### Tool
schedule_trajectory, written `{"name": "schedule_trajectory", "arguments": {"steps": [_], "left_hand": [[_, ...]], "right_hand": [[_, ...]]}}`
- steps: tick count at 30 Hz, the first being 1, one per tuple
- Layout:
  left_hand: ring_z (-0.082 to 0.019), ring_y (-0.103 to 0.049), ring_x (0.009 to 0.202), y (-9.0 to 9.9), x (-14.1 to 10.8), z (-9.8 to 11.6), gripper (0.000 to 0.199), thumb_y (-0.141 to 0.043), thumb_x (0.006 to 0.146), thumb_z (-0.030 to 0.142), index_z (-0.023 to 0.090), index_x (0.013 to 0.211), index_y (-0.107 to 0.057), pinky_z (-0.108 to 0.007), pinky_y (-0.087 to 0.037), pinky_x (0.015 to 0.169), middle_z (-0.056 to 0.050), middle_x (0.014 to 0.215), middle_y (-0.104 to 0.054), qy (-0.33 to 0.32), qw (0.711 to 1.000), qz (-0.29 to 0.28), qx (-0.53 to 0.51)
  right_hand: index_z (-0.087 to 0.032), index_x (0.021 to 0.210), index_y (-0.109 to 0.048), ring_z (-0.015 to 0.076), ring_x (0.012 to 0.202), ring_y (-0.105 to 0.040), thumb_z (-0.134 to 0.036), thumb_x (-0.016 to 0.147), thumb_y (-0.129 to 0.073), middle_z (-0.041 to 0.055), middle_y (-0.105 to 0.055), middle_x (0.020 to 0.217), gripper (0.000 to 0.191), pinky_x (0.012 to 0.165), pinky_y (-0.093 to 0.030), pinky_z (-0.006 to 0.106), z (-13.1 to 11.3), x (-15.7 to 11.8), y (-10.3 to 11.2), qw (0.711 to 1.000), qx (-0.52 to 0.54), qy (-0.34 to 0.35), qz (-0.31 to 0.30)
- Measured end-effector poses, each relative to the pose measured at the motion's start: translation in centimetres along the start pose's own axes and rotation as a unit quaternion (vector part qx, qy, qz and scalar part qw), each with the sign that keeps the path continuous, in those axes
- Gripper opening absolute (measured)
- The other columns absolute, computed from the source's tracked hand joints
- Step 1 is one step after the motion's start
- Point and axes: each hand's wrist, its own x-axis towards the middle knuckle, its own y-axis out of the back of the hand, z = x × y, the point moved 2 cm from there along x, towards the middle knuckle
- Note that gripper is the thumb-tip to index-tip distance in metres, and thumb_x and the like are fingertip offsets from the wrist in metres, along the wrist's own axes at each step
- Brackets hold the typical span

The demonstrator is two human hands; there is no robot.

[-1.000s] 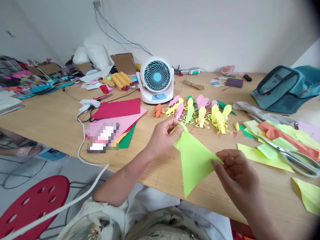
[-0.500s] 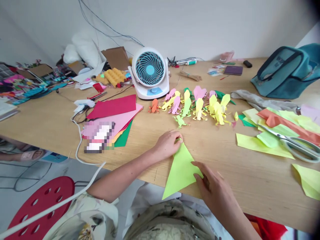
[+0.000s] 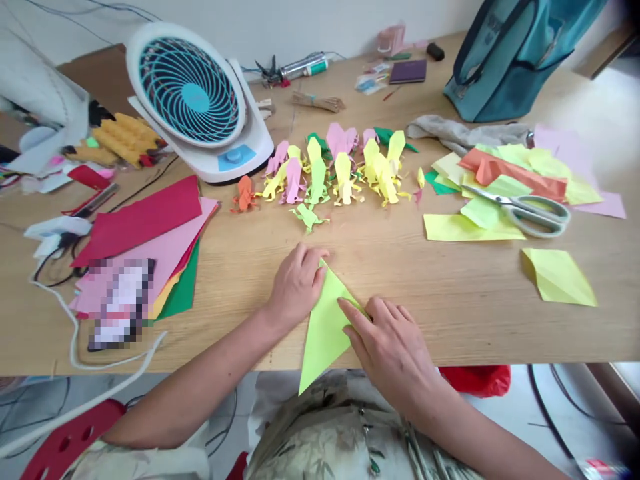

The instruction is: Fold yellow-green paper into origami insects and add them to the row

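A yellow-green sheet of paper (image 3: 324, 327), folded to a triangle, lies at the table's front edge, one corner pointing toward me past the edge. My left hand (image 3: 297, 283) is closed at its far corner, with thumb and fingers pinning the tip. My right hand (image 3: 395, 340) lies over the right edge of the paper, its index finger stretched across the surface and the thumb below it. Just beyond my hands lies a small light-green paper frog (image 3: 309, 217). Behind it are several paper frogs in yellow, pink, green and orange, including an orange frog (image 3: 245, 195).
To the left, coloured paper sheets (image 3: 145, 220) lie under a blurred-out object (image 3: 123, 300); a white fan (image 3: 260, 133) stands behind. Scissors (image 3: 537, 213) rest on paper pieces at right, near a folded yellow sheet (image 3: 565, 277). A teal bag (image 3: 500, 73) stands at the back right.
My view has swung right and closer. My right hand has moved up the triangle's right edge, with its fingers now flatter on the paper. The left hand stays at the far corner.
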Motion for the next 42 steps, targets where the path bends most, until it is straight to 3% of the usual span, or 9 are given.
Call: {"name": "schedule_trajectory", "arguments": {"steps": [5, 12, 17, 23, 27, 29, 32, 38, 42], "left_hand": [[-0.024, -0.057, 0.12, 0.8, -2.7, 2.0, 0.034, -0.047, 0.095, 0.016, 0.019, 0.128, -0.054, -0.041, -0.049, 0.101, -0.012, 0.125, -0.061, -0.097, 0.993, -0.061, -0.02], [-0.028, -0.032, 0.145, 0.2, -4.9, 1.9, 0.06, -0.044, 0.099, 0.029, 0.016, 0.153, -0.022, -0.049, -0.036, 0.115, -0.017, 0.154, -0.037, -0.098, 0.985, -0.145, 0.012], [-0.028, -0.028, 0.147, 0.3, -5.0, 1.8, 0.064, -0.044, 0.099, 0.035, 0.017, 0.155, -0.019, -0.049, -0.033, 0.116, -0.017, 0.157, -0.032, -0.094, 0.981, -0.171, 0.003], [-0.03, -0.039, 0.141, 2.6, -1.9, 2.3, 0.049, -0.05, 0.097, 0.034, 0.019, 0.143, -0.043, -0.05, -0.028, 0.115, -0.015, 0.148, -0.048, -0.147, 0.984, -0.099, 0.035], [-0.021, -0.065, 0.105, 5.6, 1.6, 3.4, 0.018, -0.054, 0.096, 0.03, 0.022, 0.106, -0.067, -0.045, -0.036, 0.107, -0.005, 0.105, -0.073, -0.201, 0.973, -0.114, 0.004], [-0.017, -0.065, 0.089, 6.7, 2.8, 3.9, 0.015, -0.056, 0.095, 0.028, 0.019, 0.096, -0.068, -0.036, -0.045, 0.092, -0.004, 0.091, -0.073, -0.199, 0.974, -0.108, -0.032], [-0.016, -0.062, 0.082, 7.6, 3.4, 4.4, 0.012, -0.06, 0.093, 0.027, 0.017, 0.09, -0.066, -0.029, -0.046, 0.076, -0.003, 0.085, -0.07, -0.188, 0.977, -0.06, -0.075], [-0.015, -0.061, 0.08, 7.9, 2.4, 4.5, 0.005, -0.06, 0.092, 0.019, 0.017, 0.091, -0.064, -0.026, -0.046, 0.072, -0.002, 0.083, -0.068, -0.17, 0.982, 0.054, -0.058], [-0.017, -0.066, 0.089, 7.7, 1.7, 3.9, 0.01, -0.059, 0.091, 0.014, 0.017, 0.101, -0.062, -0.028, -0.049, 0.081, -0.005, 0.095, -0.072, -0.183, 0.975, 0.124, -0.022]], "right_hand": [[-0.025, 0.128, -0.059, 0.0218, 0.073, -0.053, -0.027, 0.092, -0.058, 0.0059, -0.058, 0.083, 0.036, 0.067, -0.035, 0.034, 0.2, 0.0, -0.1, 1.0, -0.006, 0.017, 0.008], [-0.022, 0.128, -0.06, 0.0226, 0.079, -0.056, -0.025, 0.095, -0.053, 0.0067, -0.059, 0.086, 0.034, 0.07, -0.04, 0.036, 0.7, -1.1, 0.5, 0.996, 0.08, 0.039, 0.0], [-0.017, 0.121, -0.061, 0.0218, 0.083, -0.058, -0.025, 0.097, -0.051, 0.0076, -0.063, 0.09, 0.027, 0.076, -0.044, 0.036, 1.2, -1.4, 0.4, 0.984, 0.173, 0.019, 0.039], [-0.016, 0.124, -0.054, 0.0204, 0.082, -0.06, -0.015, 0.096, -0.048, 0.0069, -0.067, 0.092, 0.029, 0.075, -0.048, 0.034, 1.4, -0.3, 0.8, 0.973, 0.209, 0.025, 0.098], [-0.019, 0.13, -0.049, 0.0185, 0.082, -0.063, -0.014, 0.094, -0.054, 0.0066, -0.069, 0.099, 0.036, 0.078, -0.05, 0.034, 2.2, 0.8, 2.5, 0.953, 0.226, 0.071, 0.189], [-0.021, 0.129, -0.05, 0.0168, 0.08, -0.063, -0.014, 0.092, -0.058, 0.0039, -0.069, 0.094, 0.038, 0.076, -0.05, 0.031, 2.9, 1.5, 3.5, 0.94, 0.255, 0.067, 0.217], [-0.023, 0.123, -0.054, 0.0149, 0.079, -0.061, -0.016, 0.09, -0.062, 0.0001, -0.066, 0.087, 0.035, 0.074, -0.049, 0.028, 3.7, 2.7, 4.7, 0.923, 0.315, 0.035, 0.219], [-0.024, 0.107, -0.062, 0.0153, 0.085, -0.059, -0.026, 0.087, -0.068, 0.0008, -0.065, 0.094, 0.021, 0.076, -0.047, 0.029, 4.1, 5.0, 5.2, 0.911, 0.373, 0.022, 0.173], [-0.022, 0.097, -0.056, 0.0155, 0.079, -0.051, -0.026, 0.081, -0.074, 0.0011, -0.056, 0.09, 0.024, 0.069, -0.043, 0.03, 4.3, 5.7, 4.9, 0.906, 0.336, 0.007, 0.257]]}}
